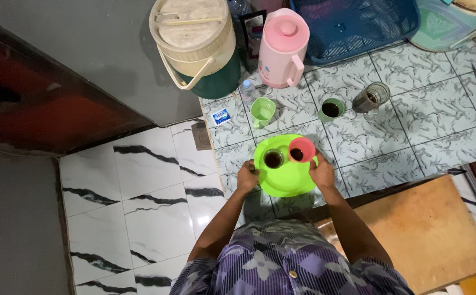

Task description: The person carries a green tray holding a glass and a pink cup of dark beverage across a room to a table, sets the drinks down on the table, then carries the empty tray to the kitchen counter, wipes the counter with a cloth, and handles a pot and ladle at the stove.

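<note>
A: In the head view, where does the green plate point(286, 177) sit against the hands?

B: Just below the middle of the frame, right between them. The left hand point(247, 176) is closed on its left rim, the right hand point(322, 173) on its right rim, so each is clamped on an edge and the two are held apart by the plate's width.

A: Any long axis to speak of?

B: No, it is round. What counts is the load: a green cup of dark drink point(273, 158) and a pink cup point(302, 149) stand side by side on the half towards the top of the frame, away from the body.

A: Which hand is nearer the cups?

B: The right one lies close under the pink cup; the left is a little further from the green one.

A: And around it?

B: Higher in the frame, on the tiled floor point(391, 136), stand a light green mug point(262, 111), another filled green cup point(331, 109), a glass point(371, 99) and a pink thermos jug point(283, 48).
</note>
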